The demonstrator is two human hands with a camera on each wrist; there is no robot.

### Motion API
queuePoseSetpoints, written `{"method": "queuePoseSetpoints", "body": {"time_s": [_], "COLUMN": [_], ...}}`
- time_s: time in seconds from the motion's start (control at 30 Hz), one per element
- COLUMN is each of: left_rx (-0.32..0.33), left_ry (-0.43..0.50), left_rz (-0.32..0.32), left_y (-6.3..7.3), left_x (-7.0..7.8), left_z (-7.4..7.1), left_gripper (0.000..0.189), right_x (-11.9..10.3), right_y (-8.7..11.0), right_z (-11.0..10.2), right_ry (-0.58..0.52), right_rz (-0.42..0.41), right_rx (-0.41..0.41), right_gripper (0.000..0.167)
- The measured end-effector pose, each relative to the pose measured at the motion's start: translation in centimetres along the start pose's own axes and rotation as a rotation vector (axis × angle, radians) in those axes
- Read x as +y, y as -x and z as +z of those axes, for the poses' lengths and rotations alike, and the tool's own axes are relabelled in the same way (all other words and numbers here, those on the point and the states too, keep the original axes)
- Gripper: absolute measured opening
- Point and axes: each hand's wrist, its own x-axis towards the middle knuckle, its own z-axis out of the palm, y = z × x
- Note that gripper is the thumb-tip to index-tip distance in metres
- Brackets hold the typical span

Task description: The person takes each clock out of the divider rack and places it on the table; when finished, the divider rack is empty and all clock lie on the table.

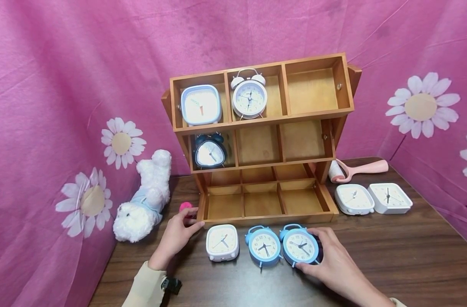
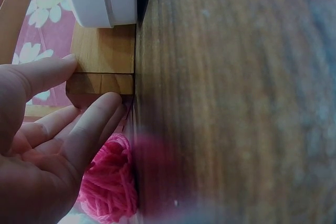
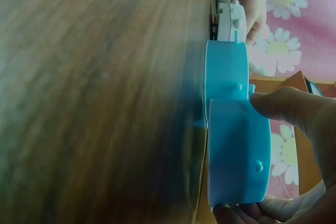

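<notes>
My right hand (image 1: 333, 256) grips a light-blue twin-bell alarm clock (image 1: 300, 245) between thumb and fingers, and its blue case (image 3: 239, 150) stands on the table. Close at its left is a matching blue alarm clock (image 1: 264, 246), then a white square clock (image 1: 222, 242). My left hand (image 1: 177, 232) rests at the front left corner of a tiered wooden shelf (image 1: 264, 221). In the left wrist view, extended thumb and fingers touch the shelf's end (image 2: 100, 83). The upper tiers hold a lavender-rimmed clock (image 1: 201, 104), a white twin-bell clock (image 1: 250, 99) and a black alarm clock (image 1: 210, 152).
Right of the shelf lie two white clocks (image 1: 354, 199) and a pink-handled lint roller (image 1: 365, 169). At the left a white plush toy (image 1: 145, 200) leans near the pink curtain (image 1: 83, 64). A pink yarn ball (image 2: 110, 182) sits beside the left hand.
</notes>
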Motion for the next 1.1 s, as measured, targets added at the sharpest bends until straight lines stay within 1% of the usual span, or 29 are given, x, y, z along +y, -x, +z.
{"method": "queuePoseSetpoints", "body": {"time_s": [0.2, 0.43, 0.67, 0.97, 1.1], "left_rx": [0.001, 0.003, 0.002, 0.002, 0.001], "left_ry": [0.004, 0.006, 0.008, 0.009, 0.0], "left_rz": [-0.002, -0.006, -0.003, -0.002, -0.011], "left_y": [-0.04, -0.06, 0.06, 0.04, -0.03], "left_x": [-0.1, -0.16, 0.02, -0.03, 0.02], "left_z": [0.02, 0.05, -0.09, -0.07, -0.04], "left_gripper": [0.045, 0.045, 0.045, 0.045, 0.045], "right_x": [-0.23, -0.19, -0.1, -0.03, -0.06], "right_y": [-0.27, -0.55, -0.74, -0.69, -0.57], "right_z": [0.2, 0.43, 0.63, 0.72, 0.55], "right_ry": [-0.005, -0.006, -0.001, -0.002, -0.011], "right_rz": [-0.009, -0.011, -0.015, -0.016, 0.005], "right_rx": [0.017, 0.006, 0.014, 0.004, -0.017], "right_gripper": [0.099, 0.098, 0.097, 0.094, 0.095]}}
